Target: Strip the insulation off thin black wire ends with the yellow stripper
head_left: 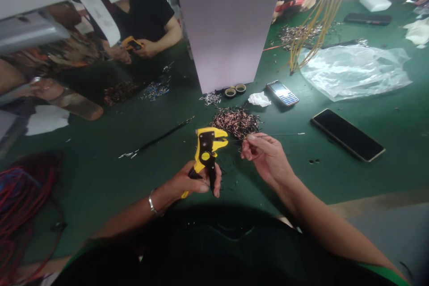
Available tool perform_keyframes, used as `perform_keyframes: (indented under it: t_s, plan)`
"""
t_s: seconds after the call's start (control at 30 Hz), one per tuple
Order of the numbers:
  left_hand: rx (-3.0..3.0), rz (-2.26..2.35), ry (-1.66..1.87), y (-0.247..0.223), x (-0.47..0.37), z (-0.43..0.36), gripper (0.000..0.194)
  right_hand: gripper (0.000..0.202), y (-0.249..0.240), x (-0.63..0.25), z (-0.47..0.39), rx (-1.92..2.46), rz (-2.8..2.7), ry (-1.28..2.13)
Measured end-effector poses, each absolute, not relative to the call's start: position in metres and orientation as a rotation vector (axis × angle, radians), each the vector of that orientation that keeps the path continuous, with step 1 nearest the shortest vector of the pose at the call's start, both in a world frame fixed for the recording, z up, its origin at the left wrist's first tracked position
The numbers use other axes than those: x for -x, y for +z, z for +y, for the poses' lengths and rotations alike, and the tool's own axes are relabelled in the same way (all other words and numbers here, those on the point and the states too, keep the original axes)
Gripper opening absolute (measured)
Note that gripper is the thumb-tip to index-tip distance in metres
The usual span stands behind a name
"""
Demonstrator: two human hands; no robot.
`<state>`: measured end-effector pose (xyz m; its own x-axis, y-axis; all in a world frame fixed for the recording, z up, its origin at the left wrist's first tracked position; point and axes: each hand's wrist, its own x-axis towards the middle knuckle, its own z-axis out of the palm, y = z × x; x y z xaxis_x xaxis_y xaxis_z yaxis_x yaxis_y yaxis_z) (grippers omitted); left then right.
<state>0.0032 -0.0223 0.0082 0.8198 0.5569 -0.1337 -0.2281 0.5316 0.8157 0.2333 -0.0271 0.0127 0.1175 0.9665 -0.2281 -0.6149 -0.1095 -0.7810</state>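
Observation:
My left hand (194,181) is wrapped round the handles of a yellow and black wire stripper (205,149), whose jaws point right. Between thumb and fingers, my right hand (264,154) pinches a thin dark wire (284,134) with a small metal tip at its right end. The wire's other end lies close to the stripper's jaws; whether it touches them I cannot tell. Just behind both hands is a heap of short copper-and-black pieces (237,121). A bundle of black wires (161,136) with silvery ends lies to the left.
A white upright panel (228,27) stands mid-table, with two tape rolls (230,92) at its foot. To the right are a keypad phone (282,93), a dark smartphone (348,135) and a plastic bag (355,69). Red cables (27,201) lie left. Co-workers' hands hold tools across the table.

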Motion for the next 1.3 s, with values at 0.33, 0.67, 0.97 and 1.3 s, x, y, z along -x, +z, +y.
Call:
perform_keyframes:
  t_s: [0.33, 0.67, 0.97, 1.3]
  plan:
    - [-0.909, 0.458, 0.456, 0.012, -0.003, -0.022, 0.041, 0.017, 0.014, -0.232, -0.028, 0.925, -0.506, 1.431]
    - [-0.921, 0.506, 0.487, 0.020, -0.005, -0.025, 0.034, 0.015, 0.014, -0.233, -0.027, 0.927, -0.525, 1.429]
    - [-0.918, 0.508, 0.481, 0.017, -0.004, -0.026, 0.031, 0.014, 0.014, -0.232, -0.027, 0.935, -0.525, 1.432]
    - [-0.942, 0.574, 0.507, 0.019, -0.004, -0.029, 0.021, 0.015, 0.013, -0.233, -0.027, 0.925, -0.527, 1.437]
